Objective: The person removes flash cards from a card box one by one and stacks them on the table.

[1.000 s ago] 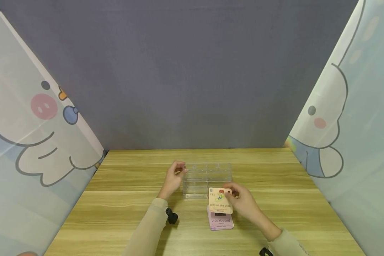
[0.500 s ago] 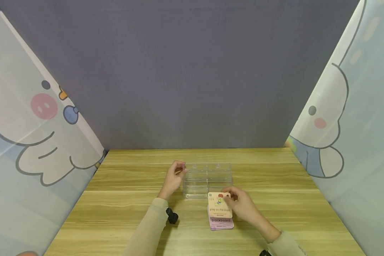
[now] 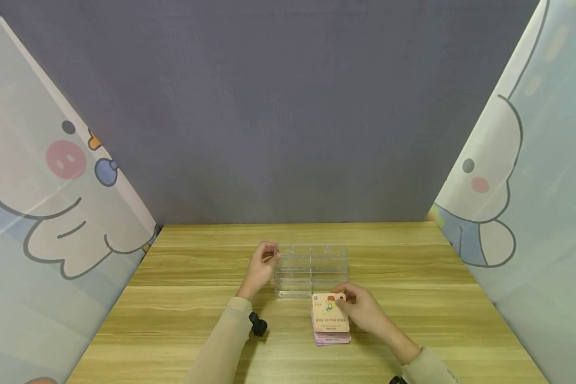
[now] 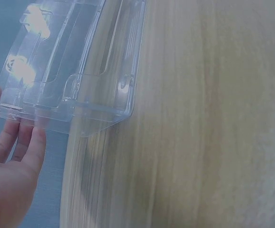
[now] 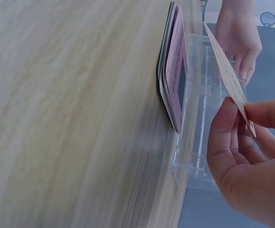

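Note:
A clear plastic rack (image 3: 293, 288) with compartments stands mid-table. My left hand (image 3: 259, 268) grips its upper left edge, thumb on one side and fingers on the other in the left wrist view, where the rack (image 4: 80, 102) looks tilted. My right hand (image 3: 362, 306) pinches a cream card (image 3: 331, 314) reading "play on the slide" by its upper right corner. Below that card lies a small stack of cards (image 3: 333, 340) with a pink-purple one on top. In the right wrist view the cream card (image 5: 227, 73) is apart from the stack (image 5: 175, 71).
The wood-grain table (image 3: 201, 261) ends at a dark grey partition (image 3: 288, 117) behind. Cartoon-printed curtains (image 3: 53, 202) hang at both sides. A black wrist device (image 3: 257, 324) sits at the left cuff.
My right hand has lowered the cream card toward me, so it covers more of the stack and hides the "blackboard" lettering. The left hand and the rack have stayed in place.

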Tool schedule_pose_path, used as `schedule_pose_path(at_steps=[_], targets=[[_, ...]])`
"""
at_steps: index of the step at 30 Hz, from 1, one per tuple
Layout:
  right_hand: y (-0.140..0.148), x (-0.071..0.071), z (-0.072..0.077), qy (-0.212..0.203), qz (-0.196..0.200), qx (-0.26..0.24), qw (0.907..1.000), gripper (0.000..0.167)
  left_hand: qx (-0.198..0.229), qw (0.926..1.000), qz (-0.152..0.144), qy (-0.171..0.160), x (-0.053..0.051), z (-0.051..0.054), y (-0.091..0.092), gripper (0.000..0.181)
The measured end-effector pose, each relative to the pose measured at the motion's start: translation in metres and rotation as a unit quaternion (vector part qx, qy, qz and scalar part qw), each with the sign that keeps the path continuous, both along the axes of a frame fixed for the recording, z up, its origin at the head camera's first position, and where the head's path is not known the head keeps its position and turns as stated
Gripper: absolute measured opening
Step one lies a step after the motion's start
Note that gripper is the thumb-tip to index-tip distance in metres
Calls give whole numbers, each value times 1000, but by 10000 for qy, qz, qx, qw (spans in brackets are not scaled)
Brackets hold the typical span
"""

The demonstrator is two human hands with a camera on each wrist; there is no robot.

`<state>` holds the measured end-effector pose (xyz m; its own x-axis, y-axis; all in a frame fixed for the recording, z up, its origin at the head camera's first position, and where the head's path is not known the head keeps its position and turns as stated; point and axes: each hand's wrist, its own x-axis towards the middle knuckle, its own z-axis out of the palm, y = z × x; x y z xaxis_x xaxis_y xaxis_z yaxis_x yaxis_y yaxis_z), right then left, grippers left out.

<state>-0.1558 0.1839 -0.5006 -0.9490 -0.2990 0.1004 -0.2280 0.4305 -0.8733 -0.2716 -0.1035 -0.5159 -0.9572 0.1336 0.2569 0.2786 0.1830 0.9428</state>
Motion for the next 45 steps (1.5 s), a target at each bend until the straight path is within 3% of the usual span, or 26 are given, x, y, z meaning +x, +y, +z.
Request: schedule_pose_path(at_steps=[11, 26, 36, 45], targets=[[-1, 1, -4, -71, 120, 157, 9998, 24, 142, 9998, 2, 153, 1, 0, 1, 25], [-7, 4, -8, 221, -233, 935, 9951, 22, 58, 9999, 24, 126, -1, -2, 0, 25], [-14, 8, -10, 519, -372, 1818, 9813, 20, -62, 9997, 155, 192, -1, -5, 2, 24], [-16, 8, -12, 647, -432, 2386, 9680, 21, 6, 9999, 94, -40, 0, 0, 1, 25]])
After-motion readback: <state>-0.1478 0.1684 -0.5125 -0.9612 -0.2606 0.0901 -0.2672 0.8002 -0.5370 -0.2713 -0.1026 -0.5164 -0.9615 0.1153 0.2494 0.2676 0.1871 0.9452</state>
